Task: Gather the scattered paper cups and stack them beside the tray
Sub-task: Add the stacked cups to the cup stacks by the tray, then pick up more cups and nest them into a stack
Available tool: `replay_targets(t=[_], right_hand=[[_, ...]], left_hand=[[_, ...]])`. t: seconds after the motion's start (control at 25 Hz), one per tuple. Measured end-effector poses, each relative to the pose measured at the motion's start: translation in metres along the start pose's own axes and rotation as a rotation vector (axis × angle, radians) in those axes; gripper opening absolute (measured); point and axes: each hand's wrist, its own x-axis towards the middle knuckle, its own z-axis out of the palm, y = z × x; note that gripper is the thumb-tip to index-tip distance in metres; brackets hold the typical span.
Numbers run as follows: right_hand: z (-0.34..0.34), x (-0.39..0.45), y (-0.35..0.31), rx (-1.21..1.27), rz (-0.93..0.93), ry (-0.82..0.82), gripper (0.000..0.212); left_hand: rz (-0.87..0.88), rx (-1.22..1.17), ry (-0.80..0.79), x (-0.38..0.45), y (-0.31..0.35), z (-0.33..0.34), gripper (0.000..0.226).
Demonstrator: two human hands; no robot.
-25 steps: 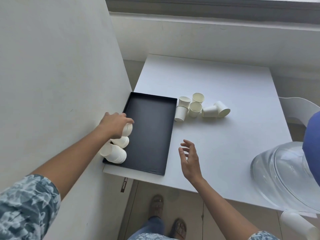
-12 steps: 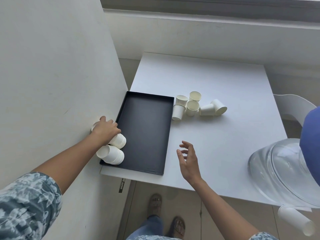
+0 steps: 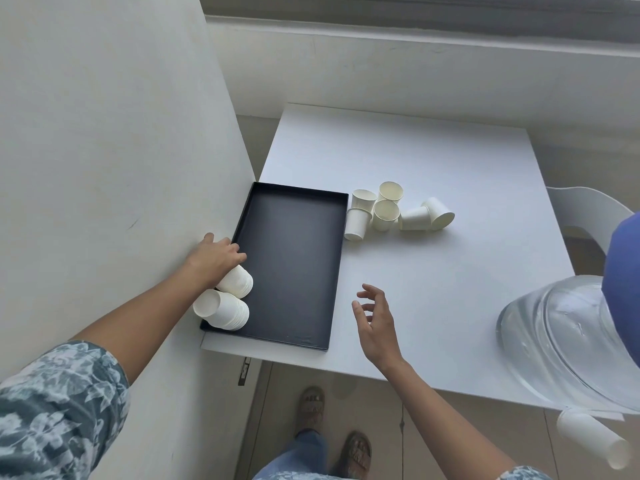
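Cups half gathered on the white worktop (image 3: 433, 271), stacks lying at the tray's left edge

Largest first: the black tray (image 3: 294, 265) sat against the wall; two nested cup stacks (image 3: 230, 301) lay in its near-left corner, six loose cups (image 3: 391, 211) just right of it. A second earlier the left hand (image 3: 216, 256) gripped a cup; now it rested atop the upper stack, grip state unclear. The right hand (image 3: 375, 322) hovered, fingers apart, holding nothing.

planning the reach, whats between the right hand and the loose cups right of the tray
Only bare white table between the right hand and the loose cups, in the head view.
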Motion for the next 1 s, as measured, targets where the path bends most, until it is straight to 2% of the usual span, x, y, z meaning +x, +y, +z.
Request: replay_targets(t=[0.28,0.44,0.68,1.0], right_hand=[[-0.001,0.000,0.007,-0.021,0.014,0.001,0.031],[0.001,0.004,0.014,-0.041,0.021,-0.018,0.030],[-0.008,0.025,0.024,-0.088,0.033,0.002,0.033],[-0.058,0.095,0.020,-0.098,0.067,0.141,0.035]], left_hand=[[-0.038,-0.071,-0.009,-0.003,-0.001,-0.003,0.053],[-0.050,-0.139,0.037,0.002,0.006,-0.009,0.053],[-0.044,-0.437,0.126,0.019,0.043,-0.026,0.039],[-0.009,-0.769,0.159,0.048,0.095,-0.046,0.038]])
